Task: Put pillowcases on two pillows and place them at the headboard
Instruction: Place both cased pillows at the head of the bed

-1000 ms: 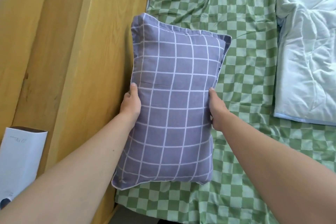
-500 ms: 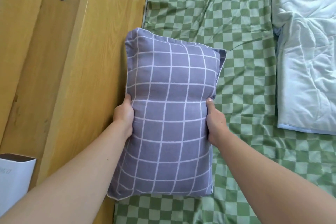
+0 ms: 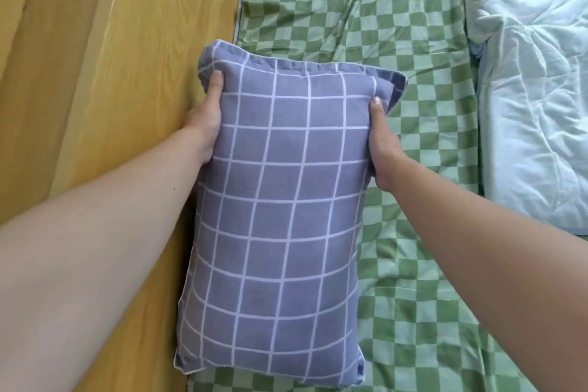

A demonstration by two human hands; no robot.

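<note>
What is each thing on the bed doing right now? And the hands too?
Pillow: in its purple grid pillowcase, held at both long sides, left edge over the wooden board.
Left hand: grips the pillow's left side, thumb on top.
Right hand: grips the pillow's right side, thumb on top.
Checked sheet: spread out, wrinkled.
Pale blue quilt: crumpled, lying on the sheet's right side.
Wooden board: beside the bed, bare.

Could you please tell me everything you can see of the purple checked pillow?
The pillow wears a purple-grey woven-looking case with a white grid and a flat flanged border. It looks plump and lies lengthwise along the green checked sheet, its left edge against the wooden board. The left hand and right hand grip its long sides near the far end.
</note>
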